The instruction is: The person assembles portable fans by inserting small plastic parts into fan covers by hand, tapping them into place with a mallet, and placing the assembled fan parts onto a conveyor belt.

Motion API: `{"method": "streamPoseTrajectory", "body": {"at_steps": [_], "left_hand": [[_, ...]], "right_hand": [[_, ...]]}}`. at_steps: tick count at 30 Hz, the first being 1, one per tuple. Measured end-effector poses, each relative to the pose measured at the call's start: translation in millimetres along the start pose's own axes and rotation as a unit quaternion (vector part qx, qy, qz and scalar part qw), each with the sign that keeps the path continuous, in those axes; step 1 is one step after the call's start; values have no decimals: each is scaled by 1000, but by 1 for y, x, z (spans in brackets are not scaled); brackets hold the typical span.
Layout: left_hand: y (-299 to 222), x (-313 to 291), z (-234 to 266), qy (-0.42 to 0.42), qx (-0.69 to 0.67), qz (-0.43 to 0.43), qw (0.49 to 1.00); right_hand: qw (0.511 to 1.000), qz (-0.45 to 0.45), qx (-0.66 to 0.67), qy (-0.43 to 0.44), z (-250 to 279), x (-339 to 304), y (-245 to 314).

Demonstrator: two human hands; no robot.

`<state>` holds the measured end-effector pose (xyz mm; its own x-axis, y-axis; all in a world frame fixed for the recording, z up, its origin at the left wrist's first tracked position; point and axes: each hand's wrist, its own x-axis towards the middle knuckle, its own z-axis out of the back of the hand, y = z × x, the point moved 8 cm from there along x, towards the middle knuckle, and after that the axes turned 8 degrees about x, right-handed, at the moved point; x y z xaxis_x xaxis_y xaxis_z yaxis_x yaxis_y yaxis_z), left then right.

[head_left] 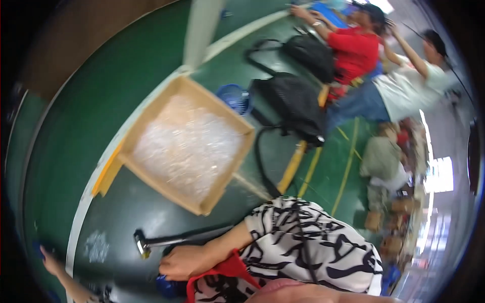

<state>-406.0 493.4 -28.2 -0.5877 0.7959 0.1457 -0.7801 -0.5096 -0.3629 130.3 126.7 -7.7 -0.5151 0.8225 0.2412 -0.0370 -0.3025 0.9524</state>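
My right hand (182, 262) is closed, its fingers curled under and hidden; what they hold, if anything, does not show. Just below it is a blue object (169, 286), partly covered by the hand. Beside the hand lies a dark bar with a shiny metal end (142, 243). At the far lower left, my left hand (49, 261) is small and blurred, close to a dark blue thing (37, 247). Between the hands, a small heap of clear pieces (96, 247) lies on the dark green surface (118, 212).
A cardboard box (160, 191) full of clear plastic pieces stands beyond my right hand. Behind it are a blue basket (234, 99) and black bags (290, 103). A pale post (198, 35) rises at the back. Several people sit or stand to the right, one in red (356, 53).
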Motion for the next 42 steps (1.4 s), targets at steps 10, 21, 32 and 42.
{"method": "streamPoseTrajectory", "body": {"at_steps": [10, 21, 32, 42], "left_hand": [[-20, -75, -6, 16, -376, 51, 925], [-27, -289, 110, -40, -121, -106, 986], [34, -301, 144, 6, 190, -145, 971], [-78, -422, 208, -91, -19, -406, 909]], "right_hand": [[999, 7, -26, -46, 1, -3, 11], [995, 36, -47, -78, 5, 0, 0], [994, 33, -35, -95, 9, 3, 4], [991, 74, 21, -107, 16, 3, -1]]}}
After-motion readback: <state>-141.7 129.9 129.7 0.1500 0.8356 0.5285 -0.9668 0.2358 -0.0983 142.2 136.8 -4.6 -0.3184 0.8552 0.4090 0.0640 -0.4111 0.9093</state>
